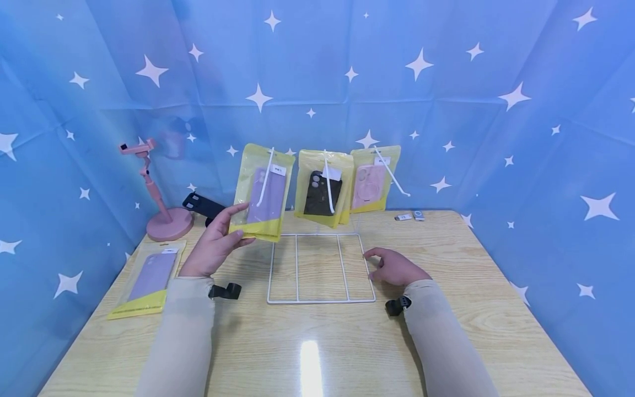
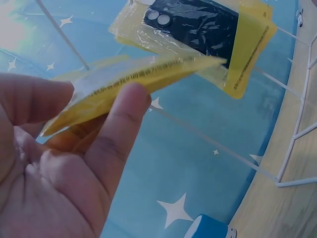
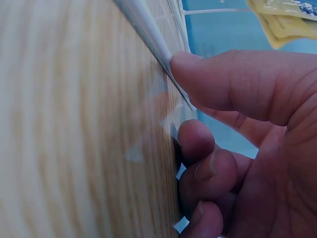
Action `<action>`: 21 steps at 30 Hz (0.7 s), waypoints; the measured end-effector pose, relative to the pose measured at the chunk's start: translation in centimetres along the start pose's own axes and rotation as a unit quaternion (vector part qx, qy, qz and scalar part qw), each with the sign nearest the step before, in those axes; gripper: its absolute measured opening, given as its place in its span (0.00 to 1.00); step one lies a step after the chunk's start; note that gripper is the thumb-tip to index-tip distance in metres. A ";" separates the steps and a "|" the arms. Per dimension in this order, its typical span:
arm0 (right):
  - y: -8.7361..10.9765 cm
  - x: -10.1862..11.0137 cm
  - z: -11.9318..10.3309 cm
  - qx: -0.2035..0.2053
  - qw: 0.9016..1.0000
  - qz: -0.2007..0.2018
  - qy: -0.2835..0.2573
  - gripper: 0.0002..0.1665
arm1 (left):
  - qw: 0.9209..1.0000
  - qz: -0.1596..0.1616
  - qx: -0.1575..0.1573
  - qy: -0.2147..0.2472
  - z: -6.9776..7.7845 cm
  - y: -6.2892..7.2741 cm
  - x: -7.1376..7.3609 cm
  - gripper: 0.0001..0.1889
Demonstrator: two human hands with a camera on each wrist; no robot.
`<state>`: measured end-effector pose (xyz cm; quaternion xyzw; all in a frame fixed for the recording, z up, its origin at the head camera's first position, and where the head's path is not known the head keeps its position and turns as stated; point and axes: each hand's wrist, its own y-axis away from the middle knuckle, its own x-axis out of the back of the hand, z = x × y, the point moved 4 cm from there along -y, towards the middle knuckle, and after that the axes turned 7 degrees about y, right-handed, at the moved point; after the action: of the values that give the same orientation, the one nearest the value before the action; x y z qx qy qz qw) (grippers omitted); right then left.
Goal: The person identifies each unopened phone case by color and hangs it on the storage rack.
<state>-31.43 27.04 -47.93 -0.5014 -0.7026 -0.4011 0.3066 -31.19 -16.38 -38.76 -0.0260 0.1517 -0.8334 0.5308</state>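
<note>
A white wire display rack (image 1: 321,301) stands on the table, with hooks holding yellow-edged clear packets. My left hand (image 1: 214,242) pinches the lower edge of the left packet, which contains a purple phone case (image 1: 266,194); the hook passes in front of it. In the left wrist view, that packet's yellow bottom (image 2: 133,78) lies between thumb and fingers. Next to it hang a black phone case packet (image 1: 323,193) and a pink phone case packet (image 1: 369,184). My right hand (image 1: 397,267) holds the rack base's right side, its fingers curled by the wire (image 3: 148,29).
Another purple case packet (image 1: 151,275) lies flat at the table's left. Behind it stand a pink phone stand (image 1: 170,223) and a black phone-like object (image 1: 203,205). Two small items, one a white stick (image 1: 403,217), lie at the back right. A blue star-patterned curtain (image 1: 317,66) surrounds the table.
</note>
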 end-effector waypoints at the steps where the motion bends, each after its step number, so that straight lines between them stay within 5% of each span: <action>1: 0.0 0.0 0.0 0.002 1.000 0.000 0.001 0.34 | 1.000 0.001 0.002 0.000 0.0 0.0 0.0 0.33; 9: -0.1 0.0 0.1 -0.003 1.000 -0.001 -0.002 0.33 | 0.998 0.012 0.023 -0.050 -0.7 -0.2 0.2 0.33; 15: -0.1 0.0 0.1 -0.004 1.000 0.001 -0.002 0.33 | 0.998 0.012 -0.004 -0.063 -1.3 -0.4 1.0 0.33; 21: 0.0 0.0 0.1 -0.010 1.000 0.002 -0.004 0.33 | 0.992 0.076 -0.007 -0.106 -1.7 0.1 3.5 0.31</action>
<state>-31.45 27.09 -47.98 -0.5071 -0.6990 -0.4056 0.2997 -33.01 -19.18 -40.84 -0.1057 0.1019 -0.7824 0.6052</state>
